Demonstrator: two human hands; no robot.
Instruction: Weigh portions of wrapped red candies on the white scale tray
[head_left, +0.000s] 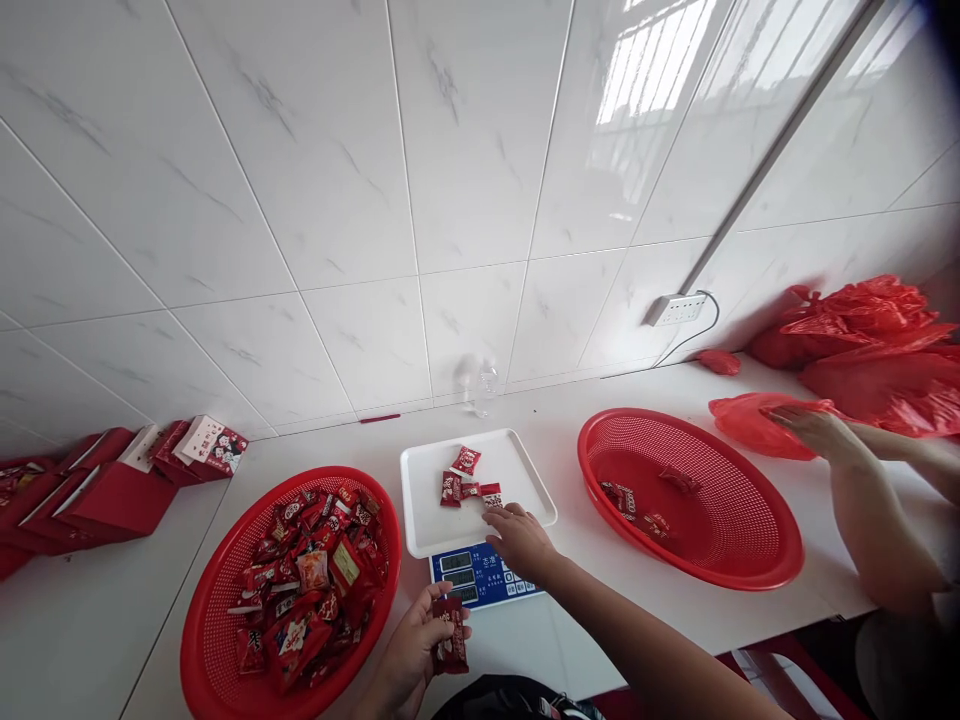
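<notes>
My left hand (420, 645) is closed around a dark red candy packet (451, 640) near the table's front edge, beside the left red basket (217, 610) full of red wrapped candies. My right hand (519, 538) reaches over the white tray (525, 470) of a blue digital scale (480, 580), fingertips curled at a small red-and-white packet (492, 493). Whether it grips that packet is hidden. Three other red packets (457, 475) lie on the tray.
A second red basket (750, 560) at right holds a few packets. Another person's hand (814, 430) rests on red plastic bags (862, 350) at far right. Red gift boxes (112, 480) lie at left. A power strip (675, 309) hangs on the tiled wall.
</notes>
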